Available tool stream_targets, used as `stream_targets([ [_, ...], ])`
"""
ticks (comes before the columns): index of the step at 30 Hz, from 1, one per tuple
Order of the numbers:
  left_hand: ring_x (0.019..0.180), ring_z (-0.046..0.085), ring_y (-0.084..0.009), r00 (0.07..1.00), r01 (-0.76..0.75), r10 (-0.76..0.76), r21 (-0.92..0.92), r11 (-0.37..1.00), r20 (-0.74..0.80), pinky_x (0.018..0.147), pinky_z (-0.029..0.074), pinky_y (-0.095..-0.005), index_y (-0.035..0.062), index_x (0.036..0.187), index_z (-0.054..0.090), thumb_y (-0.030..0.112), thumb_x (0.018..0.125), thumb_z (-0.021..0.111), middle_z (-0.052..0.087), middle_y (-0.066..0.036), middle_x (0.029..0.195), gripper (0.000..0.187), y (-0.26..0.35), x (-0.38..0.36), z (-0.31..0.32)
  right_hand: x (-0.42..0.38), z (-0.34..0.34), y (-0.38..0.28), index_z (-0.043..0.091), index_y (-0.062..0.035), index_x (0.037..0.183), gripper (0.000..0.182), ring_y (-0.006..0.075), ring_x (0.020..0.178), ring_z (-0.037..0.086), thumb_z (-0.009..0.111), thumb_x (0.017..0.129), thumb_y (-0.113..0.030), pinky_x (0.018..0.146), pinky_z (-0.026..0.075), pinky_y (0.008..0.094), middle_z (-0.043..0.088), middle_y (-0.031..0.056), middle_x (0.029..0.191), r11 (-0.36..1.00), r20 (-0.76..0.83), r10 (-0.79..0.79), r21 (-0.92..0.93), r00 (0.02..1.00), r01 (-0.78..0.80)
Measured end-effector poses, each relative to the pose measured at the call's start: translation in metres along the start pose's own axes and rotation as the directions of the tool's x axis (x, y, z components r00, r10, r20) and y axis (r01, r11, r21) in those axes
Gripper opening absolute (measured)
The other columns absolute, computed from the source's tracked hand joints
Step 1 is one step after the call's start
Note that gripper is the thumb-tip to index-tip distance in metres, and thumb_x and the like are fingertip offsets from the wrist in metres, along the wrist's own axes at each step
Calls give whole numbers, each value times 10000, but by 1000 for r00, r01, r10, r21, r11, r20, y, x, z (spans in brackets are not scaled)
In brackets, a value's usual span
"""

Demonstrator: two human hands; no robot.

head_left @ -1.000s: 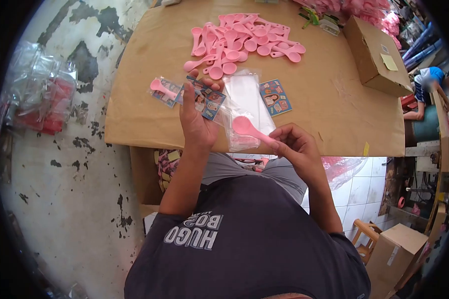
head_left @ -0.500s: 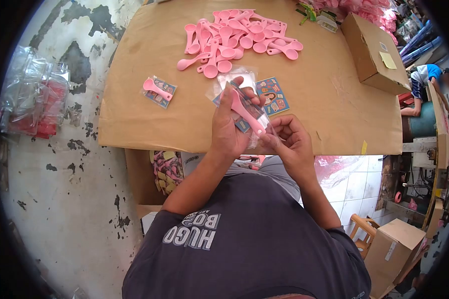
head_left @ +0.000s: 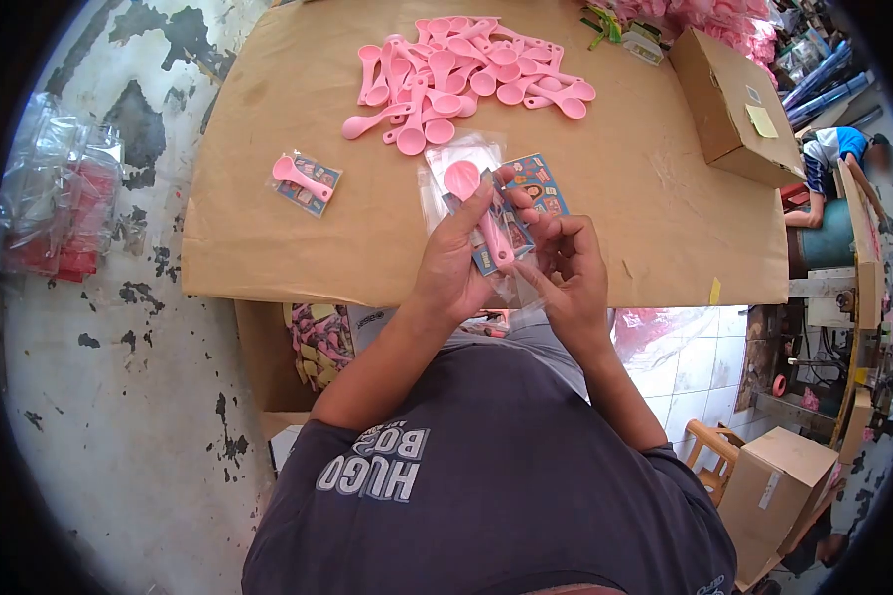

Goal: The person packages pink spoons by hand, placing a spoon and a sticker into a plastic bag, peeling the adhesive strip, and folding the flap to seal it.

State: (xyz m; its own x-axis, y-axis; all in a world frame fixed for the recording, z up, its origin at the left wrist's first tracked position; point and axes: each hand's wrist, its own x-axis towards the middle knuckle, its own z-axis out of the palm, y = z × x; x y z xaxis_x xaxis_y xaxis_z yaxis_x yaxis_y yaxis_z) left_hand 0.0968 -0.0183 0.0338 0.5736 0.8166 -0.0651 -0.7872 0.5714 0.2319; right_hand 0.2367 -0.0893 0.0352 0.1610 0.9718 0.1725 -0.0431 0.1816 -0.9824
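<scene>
My left hand [head_left: 454, 266] is closed around a pink measuring spoon [head_left: 493, 233] that lies with a blue printed card [head_left: 485, 260] in a clear plastic bag. The round bowl of the spoon points away from me, past my thumb. At the near end of the handle, my right hand [head_left: 577, 283] pinches the bag's loose edge between thumb and fingers. Beneath my left fingers lies a stack of clear bags [head_left: 435, 186] on the table. Another printed card [head_left: 540, 180] lies just right of it, partly covered by my fingers.
A heap of pink spoons [head_left: 446, 79] lies at the back of the brown-covered table [head_left: 665, 238]. One bagged spoon [head_left: 308, 181] lies at left. A cardboard box [head_left: 729, 109] stands at right. Below the table edge is a carton of packed spoons [head_left: 318, 342]. Another person [head_left: 829, 159] is far right.
The spoon's bowl, earlier hidden behind my left thumb, now shows beyond it. My left hand has turned the bagged spoon slightly more upright; my right hand keeps its pinch. The whole view has shifted a little.
</scene>
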Motion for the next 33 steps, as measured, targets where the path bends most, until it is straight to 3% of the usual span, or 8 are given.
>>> stream_targets([
  [5, 1094, 687, -253, 999, 7, -3, 71, 997, -51, 980, 581, -410, 16, 1370, 488, 262, 1082, 549, 684, -122, 1122, 384, 8, -3, 2, 1, 4, -12, 587, -47, 1229, 486, 156, 960, 605, 860, 833, -112, 730, 504, 279, 640, 78, 1116, 966, -72, -179, -203, 981, 161],
  [7, 1172, 659, -276, 997, -24, 27, 47, 999, -71, 1048, 555, -429, -2, 1377, 470, 237, 1079, 550, 654, -169, 1218, 390, 11, -1, 4, 6, -8, -17, 680, -81, 1223, 446, 288, 1179, 596, 852, 814, -122, 905, 522, 373, 637, 140, 1319, 621, 178, -561, -556, 808, 553],
  [10, 1215, 632, -295, 990, -65, 72, 56, 996, -118, 1090, 529, -447, -6, 1388, 450, 224, 1080, 544, 603, -205, 1314, 396, 20, -1, 10, 4, -25, -25, 736, -118, 1202, 385, 388, 1360, 502, 808, 825, -95, 1082, 443, 460, 554, 169, 1484, 516, 358, -616, -489, 702, 703],
  [14, 1297, 575, -335, 998, -14, 13, -19, 1000, -69, 1147, 470, -487, -10, 1406, 434, 291, 1094, 497, 547, -234, 1409, 438, 31, -7, 18, 1, -44, -28, 720, -131, 1258, 438, 398, 1424, 449, 764, 829, -55, 1143, 393, 490, 524, 160, 1521, 738, 178, -532, -380, 827, 557],
  [17, 1343, 544, -342, 998, 43, -40, 71, 997, -53, 1162, 447, -489, -6, 1463, 405, 319, 1101, 456, 505, -237, 1480, 489, 28, -11, 27, 16, -41, -35, 721, -170, 1272, 460, 393, 1474, 389, 748, 832, -38, 1155, 383, 497, 528, 154, 1520, 547, 270, -477, -654, 836, 523],
  [24, 1357, 546, -295, 981, 195, -196, 198, 961, -13, 1118, 477, -445, 8, 1536, 366, 362, 1103, 443, 526, -180, 1491, 565, 10, -18, 18, 29, -16, -32, 782, -246, 1162, 446, 377, 1481, 387, 764, 775, -25, 1090, 449, 451, 534, 122, 1525, 507, 429, -527, -534, 734, 676],
  [30, 1385, 508, -279, 997, 31, -5, 369, 929, -71, 1177, 373, -429, 0, 1539, 370, 382, 1097, 477, 519, -170, 1508, 594, 21, -27, 24, 29, -27, -37, 733, -80, 1236, 364, 253, 1120, 671, 761, 876, -33, 863, 533, 341, 730, 127, 1171, 832, 227, -512, -109, 828, 544],
  [33, 1356, 540, -276, 997, -71, 50, 716, 695, 50, 1125, 460, -427, -26, 1539, 378, 324, 1045, 575, 499, -187, 1522, 637, 23, -34, 39, 23, -14, -51, 559, -10, 1430, 561, 139, 877, 679, 768, 914, -74, 780, 507, 272, 742, 91, 979, 962, 29, -231, -145, 973, 232],
])
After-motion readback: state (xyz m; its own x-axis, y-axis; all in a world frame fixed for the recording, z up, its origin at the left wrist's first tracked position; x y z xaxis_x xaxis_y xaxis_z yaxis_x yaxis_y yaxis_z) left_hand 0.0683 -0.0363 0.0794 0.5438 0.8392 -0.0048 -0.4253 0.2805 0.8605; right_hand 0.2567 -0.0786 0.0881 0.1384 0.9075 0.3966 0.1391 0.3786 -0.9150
